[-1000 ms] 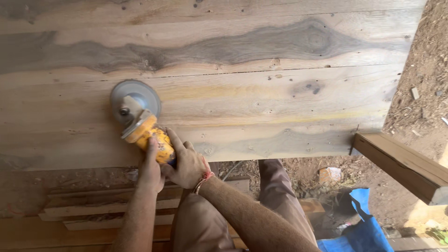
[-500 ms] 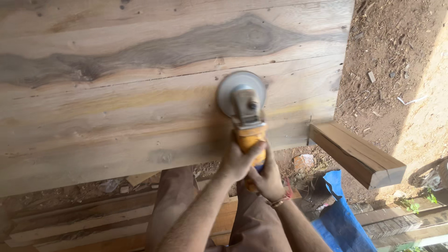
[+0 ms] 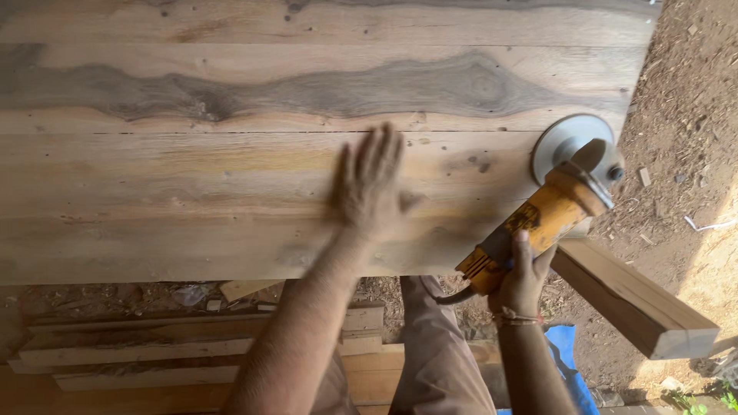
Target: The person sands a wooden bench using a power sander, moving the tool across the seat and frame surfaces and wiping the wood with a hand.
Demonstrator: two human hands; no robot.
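One yellow angle grinder [image 3: 550,215], two hands, one wide wooden panel [image 3: 231,154], one timber beam [image 3: 634,300]

Yellow angle grinder [image 3: 538,223] tilted, grey disc [image 3: 565,142] at wooden panel [image 3: 231,154] right edge.

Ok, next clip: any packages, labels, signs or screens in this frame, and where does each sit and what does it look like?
No signs, screens or clear packages in view.
Dark label patch: on the yellow grinder body held by the right hand; small, blackish, print too blurred to make out.
Blue sheet or bag: on the ground below the right forearm; crumpled, plain blue.
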